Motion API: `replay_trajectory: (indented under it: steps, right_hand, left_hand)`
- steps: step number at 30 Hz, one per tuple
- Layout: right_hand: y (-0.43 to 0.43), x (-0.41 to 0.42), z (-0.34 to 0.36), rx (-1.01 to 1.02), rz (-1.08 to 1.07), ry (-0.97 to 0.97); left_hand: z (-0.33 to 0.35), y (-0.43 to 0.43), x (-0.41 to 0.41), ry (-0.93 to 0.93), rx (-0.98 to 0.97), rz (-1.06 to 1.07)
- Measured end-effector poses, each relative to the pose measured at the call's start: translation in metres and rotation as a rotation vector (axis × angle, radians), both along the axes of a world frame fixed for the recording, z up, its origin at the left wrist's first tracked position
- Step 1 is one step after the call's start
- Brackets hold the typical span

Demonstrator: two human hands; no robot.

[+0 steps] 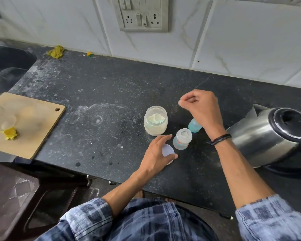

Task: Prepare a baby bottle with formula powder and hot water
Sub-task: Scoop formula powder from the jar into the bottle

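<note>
An open plastic jar of formula powder [155,121] stands mid-counter, with something teal lying in the powder. Just right of it is a small uncapped baby bottle [182,139], upright. Behind the bottle a blue cap [194,126] is partly hidden by my right wrist. My left hand [155,154] rests on the counter and holds the white round jar lid [167,150] between thumb and fingers. My right hand [201,108] hovers beyond the jar and bottle, fingers curled with thumb and forefinger pinched together; nothing shows in it. A steel electric kettle [271,134] sits at the right.
A wooden cutting board [30,129] with a clear glass bowl [2,117] and a yellow scrap [10,133] lies at the left. A sink [7,63] is far left, a yellow cloth [56,52] by the wall. A brown stool [16,197] stands below the counter edge.
</note>
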State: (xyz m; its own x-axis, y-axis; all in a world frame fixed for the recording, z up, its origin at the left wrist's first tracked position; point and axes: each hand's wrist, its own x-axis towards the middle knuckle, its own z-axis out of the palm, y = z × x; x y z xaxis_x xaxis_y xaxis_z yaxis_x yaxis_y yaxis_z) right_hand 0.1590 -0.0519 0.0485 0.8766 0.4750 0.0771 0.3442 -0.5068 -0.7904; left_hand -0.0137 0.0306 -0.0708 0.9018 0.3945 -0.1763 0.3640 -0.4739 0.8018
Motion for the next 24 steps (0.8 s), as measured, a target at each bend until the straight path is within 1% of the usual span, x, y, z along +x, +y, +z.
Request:
replay_trajectory:
  steps: [4, 8, 13, 17, 24]
  right_hand:
    - [-0.039, -0.005, 0.003, 0.087, -0.078, 0.055]
    - [-0.071, -0.017, -0.008, 0.154, -0.128, 0.169]
    - [-0.106, -0.036, -0.023, 0.105, -0.163, 0.244]
    - [-0.129, -0.047, -0.035, 0.11, -0.196, 0.276]
    - [-0.153, -0.057, -0.056, 0.064, -0.184, 0.333]
  left_hand:
    - [0.003, -0.003, 0.01, -0.024, -0.055, 0.0]
    - [0.005, -0.009, 0.022, -0.045, -0.108, 0.015]
    - [0.0, -0.018, 0.034, -0.073, -0.136, 0.052]
    - [-0.001, -0.023, 0.04, -0.102, -0.126, 0.072]
    - [0.006, -0.034, 0.043, -0.115, -0.169, 0.097]
